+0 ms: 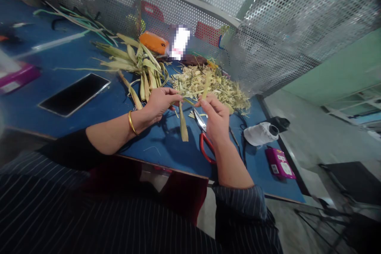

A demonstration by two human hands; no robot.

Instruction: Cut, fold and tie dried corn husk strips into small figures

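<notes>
Between my two hands a strip of dried corn husk [183, 127] is held above the blue table. My left hand [160, 105] pinches it between thumb and fingers, and one flat end hangs down below them. My right hand [216, 117] pinches husk too, with a pale piece [206, 85] sticking up from its fingertips. Whether both ends belong to one strip I cannot tell. Scissors [205, 139] with red handles lie beneath my right hand, partly hidden by it. Beyond my hands spreads a heap of husk scraps [205, 79], with a bundle of long husks [143, 67] to its left.
A dark phone [74, 94] lies on the left of the blue table [133, 143]. White thread spool [261, 133] and a purple pack [280, 162] are at right. An orange pouch [154, 43] sits before the perforated metal screen [190, 4]. Green strips [80, 24] lie back left.
</notes>
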